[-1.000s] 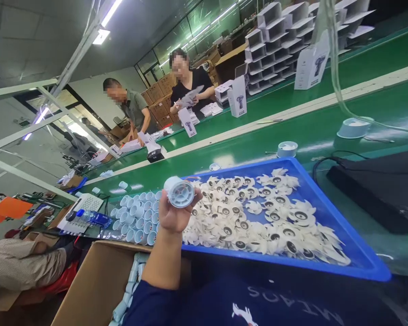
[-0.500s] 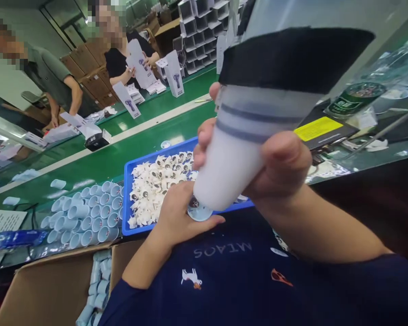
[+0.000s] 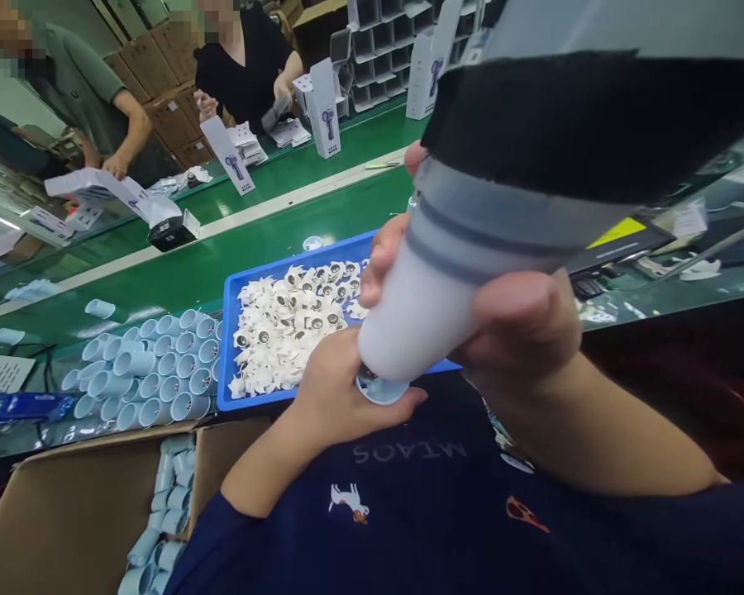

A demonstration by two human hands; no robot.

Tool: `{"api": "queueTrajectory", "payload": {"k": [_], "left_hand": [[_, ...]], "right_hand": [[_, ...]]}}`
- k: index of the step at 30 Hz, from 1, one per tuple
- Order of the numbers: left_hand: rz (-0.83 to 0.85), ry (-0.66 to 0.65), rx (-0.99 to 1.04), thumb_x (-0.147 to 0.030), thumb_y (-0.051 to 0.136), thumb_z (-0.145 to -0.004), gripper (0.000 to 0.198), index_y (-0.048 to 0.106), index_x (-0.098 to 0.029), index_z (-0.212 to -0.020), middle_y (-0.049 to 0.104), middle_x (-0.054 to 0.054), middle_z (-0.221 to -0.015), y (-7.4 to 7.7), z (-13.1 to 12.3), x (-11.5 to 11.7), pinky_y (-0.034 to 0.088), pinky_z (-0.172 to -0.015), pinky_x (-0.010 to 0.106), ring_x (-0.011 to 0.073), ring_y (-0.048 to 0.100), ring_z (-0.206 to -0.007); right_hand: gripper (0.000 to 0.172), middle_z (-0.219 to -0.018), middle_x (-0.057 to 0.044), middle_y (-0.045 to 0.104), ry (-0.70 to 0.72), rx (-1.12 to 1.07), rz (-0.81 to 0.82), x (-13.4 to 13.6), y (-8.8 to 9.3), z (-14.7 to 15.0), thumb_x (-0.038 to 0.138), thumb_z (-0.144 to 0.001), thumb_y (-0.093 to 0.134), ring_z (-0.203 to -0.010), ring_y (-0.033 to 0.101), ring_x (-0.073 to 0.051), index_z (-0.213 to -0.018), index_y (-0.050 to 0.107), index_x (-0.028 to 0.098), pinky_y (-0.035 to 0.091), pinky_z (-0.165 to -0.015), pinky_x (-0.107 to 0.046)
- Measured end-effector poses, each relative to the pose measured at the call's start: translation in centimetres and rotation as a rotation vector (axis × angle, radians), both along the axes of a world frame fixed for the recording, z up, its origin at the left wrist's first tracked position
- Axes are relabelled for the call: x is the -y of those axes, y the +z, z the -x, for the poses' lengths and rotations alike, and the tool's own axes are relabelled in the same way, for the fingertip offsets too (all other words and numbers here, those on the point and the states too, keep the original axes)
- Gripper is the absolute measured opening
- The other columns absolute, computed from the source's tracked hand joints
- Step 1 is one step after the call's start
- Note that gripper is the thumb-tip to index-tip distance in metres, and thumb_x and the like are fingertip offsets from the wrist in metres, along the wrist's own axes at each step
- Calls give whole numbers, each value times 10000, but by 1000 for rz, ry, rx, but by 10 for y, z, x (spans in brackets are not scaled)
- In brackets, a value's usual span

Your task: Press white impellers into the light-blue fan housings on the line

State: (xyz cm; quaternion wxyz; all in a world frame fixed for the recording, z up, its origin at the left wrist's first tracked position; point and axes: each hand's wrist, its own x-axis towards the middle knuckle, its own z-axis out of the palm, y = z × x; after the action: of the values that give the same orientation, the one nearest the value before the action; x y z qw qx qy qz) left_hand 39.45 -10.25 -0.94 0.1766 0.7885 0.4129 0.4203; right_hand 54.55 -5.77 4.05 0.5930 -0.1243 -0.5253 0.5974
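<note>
In my right hand (image 3: 514, 322) is a thick white, tapering electric screwdriver (image 3: 431, 289) with dark rings and a wide black band, fingers wrapped round its lower body. It tilts down over a light-blue cylindrical plastic housing (image 3: 384, 392), which my left hand (image 3: 335, 380) grips from the side. The screwdriver's nose covers most of the housing's mouth, so its tip and the inside are largely hidden. Just beyond my left hand, a blue tray (image 3: 225, 347) holds many small white fan-like parts (image 3: 279, 322) with dark round centres.
Rows of light-blue housings (image 3: 155, 364) lie left of the tray. Below, a cardboard box (image 3: 68, 512) holds more. Across the green bench (image 3: 248, 223), two people handle white printed boxes (image 3: 326, 116). A black box with a yellow label (image 3: 620, 232) lies at right.
The view has shifted slightly. Both hands keep their hold, with the screwdriver still over the housing. Across the bench, one person no longer holds up the white box.
</note>
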Motion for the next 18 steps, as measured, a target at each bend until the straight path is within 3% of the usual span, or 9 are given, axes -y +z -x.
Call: {"api": "queueTrajectory", "payload": {"k": [3,5,7,9,12,14,16,18], "left_hand": [[86,-29,28,-402,815,-709,311,595,-189,-761,604,-17,-689,3,-1,0,434,-553,252,127,546,-592],[223,-60,-26,-434,836,-688,358,655,-195,-885,666,5,-767,1,2,-3,476,-584,271,163,609,-645],[327,-53,-147,-445,863,-651,498,686,-221,-1059,727,36,-908,-7,15,-11,532,-665,323,224,674,-761],[331,70,-216,-439,880,-629,609,680,-252,-1173,741,67,-1079,-20,39,-21,558,-796,394,283,698,-921],[181,423,-63,-439,848,-681,528,687,-247,-1145,728,81,-1132,-45,88,-32,548,-893,421,278,692,-995],[32,606,109,-442,821,-718,465,668,-226,-1100,730,64,-1038,-62,117,-35,548,-896,403,238,696,-935],[-101,675,254,-449,799,-742,448,634,-212,-1084,718,38,-958,-74,135,-36,542,-913,400,211,692,-902],[-193,664,327,-457,789,-749,451,608,-206,-1077,707,24,-926,-83,143,-38,539,-924,410,202,691,-901]], "right_hand": [[353,-894,-9,658,31,-96,-7,-3,-1,5,489,-740,872,-748,654,-178,-877,683,225,597,-658,-301],[342,-909,-10,659,18,-137,8,-6,0,2,486,-742,872,-743,654,-175,-889,695,233,597,-654,-294],[352,-936,-1,653,-70,-111,23,-11,-1,-10,512,-736,876,-766,652,-174,-898,699,256,593,-669,-294],[377,-948,15,641,-260,-37,-20,-19,-8,-34,540,-719,889,-789,641,-168,-916,690,288,588,-717,-300],[365,-924,8,627,-592,67,-101,-37,-37,-82,462,-740,899,-772,614,-163,-962,675,279,567,-744,-310],[288,-942,4,627,-690,126,-69,-48,-67,-110,379,-834,838,-774,607,-153,-1032,658,271,546,-740,-310],[306,-1059,29,622,-756,244,-91,-54,-94,-127,338,-939,729,-834,616,-143,-1207,582,348,539,-801,-338],[380,-1157,10,591,-843,499,-301,-55,-112,-128,382,-1005,619,-952,631,-184,-1357,475,390,540,-829,-405]]}}
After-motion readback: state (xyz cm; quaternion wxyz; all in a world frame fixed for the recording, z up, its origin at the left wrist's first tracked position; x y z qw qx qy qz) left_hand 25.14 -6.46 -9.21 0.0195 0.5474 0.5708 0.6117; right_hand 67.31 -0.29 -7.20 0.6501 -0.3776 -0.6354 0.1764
